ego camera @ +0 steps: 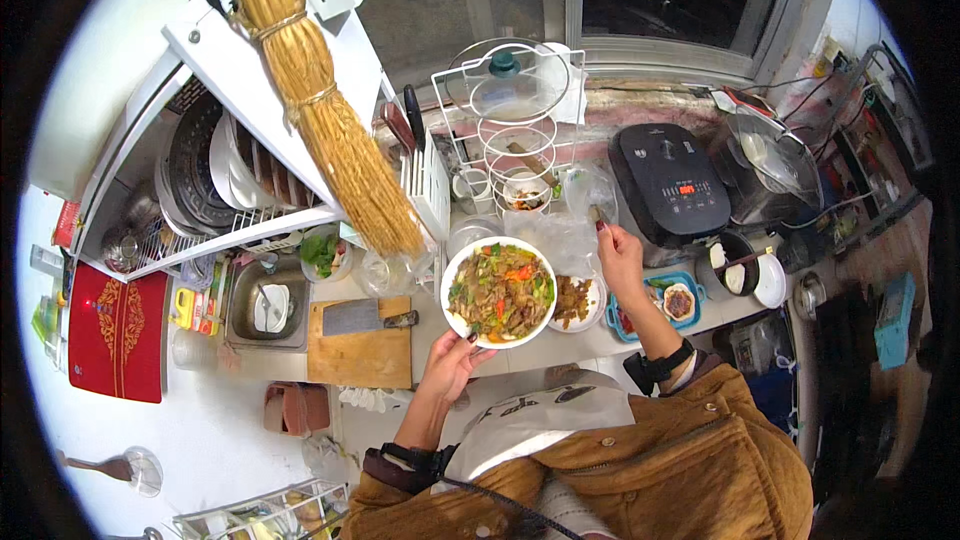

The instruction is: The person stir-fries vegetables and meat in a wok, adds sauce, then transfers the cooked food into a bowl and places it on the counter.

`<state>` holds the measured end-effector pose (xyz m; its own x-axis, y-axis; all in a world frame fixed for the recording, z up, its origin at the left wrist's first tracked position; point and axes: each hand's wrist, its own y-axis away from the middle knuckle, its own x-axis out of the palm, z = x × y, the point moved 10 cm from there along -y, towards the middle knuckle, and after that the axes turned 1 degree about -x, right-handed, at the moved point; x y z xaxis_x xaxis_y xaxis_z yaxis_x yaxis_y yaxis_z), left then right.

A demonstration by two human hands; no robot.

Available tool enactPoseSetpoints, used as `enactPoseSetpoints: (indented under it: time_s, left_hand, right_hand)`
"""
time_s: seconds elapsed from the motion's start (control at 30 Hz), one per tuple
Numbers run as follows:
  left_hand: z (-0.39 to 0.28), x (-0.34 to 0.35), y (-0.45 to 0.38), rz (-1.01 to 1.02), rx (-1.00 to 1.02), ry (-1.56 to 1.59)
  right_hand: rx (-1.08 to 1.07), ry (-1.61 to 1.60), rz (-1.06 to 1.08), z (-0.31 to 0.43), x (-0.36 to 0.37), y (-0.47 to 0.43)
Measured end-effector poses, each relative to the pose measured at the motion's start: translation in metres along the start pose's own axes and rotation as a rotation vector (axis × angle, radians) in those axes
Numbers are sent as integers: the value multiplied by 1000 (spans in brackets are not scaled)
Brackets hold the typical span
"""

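My left hand (pixel 450 367) grips the near rim of a white bowl (pixel 459 251), thumb on the edge and fingers beneath. Stir-fried food (pixel 501 292) with green and orange-red pieces fills it. My right hand (pixel 622 259) is over the counter, its fingers drawn together near a clear plastic bag (pixel 559 240). A small brownish thing shows at the fingertips; what it is, and whether I hold it, I cannot tell. Below that hand, a white dish (pixel 596 307) contains brown crumbled food (pixel 571 300), partly hidden by the bowl.
A cleaver (pixel 352 317) lies on a wooden cutting board (pixel 360 364) beside the sink (pixel 240 330). Right of my hand stand a black electric cooker (pixel 667 187), a blue tray (pixel 634 330) and a dark pot (pixel 712 281). A straw broom (pixel 330 112) and white wire rack (pixel 517 142) rise behind.
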<state>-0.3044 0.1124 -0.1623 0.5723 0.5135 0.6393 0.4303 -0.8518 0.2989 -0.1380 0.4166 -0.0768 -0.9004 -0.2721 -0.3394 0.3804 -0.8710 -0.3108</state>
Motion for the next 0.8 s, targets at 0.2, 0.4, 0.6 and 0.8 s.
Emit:
enactPoseSetpoints:
  time_s: [0.2,0.4,0.6,0.8]
  left_hand:
    - [-8,52,-67,15,72,25]
    - [-6,71,-133,-24,141,69]
    - [-18,85,-168,-43,167,80]
    - [-22,91,-185,-60,159,97]
  right_hand:
    - [7,-152,58,-17,-14,-56]
    - [104,-211,119,-51,-40,-74]
    - [160,-170,136,-72,-67,-80]
    - [149,-220,141,-69,-76,-92]
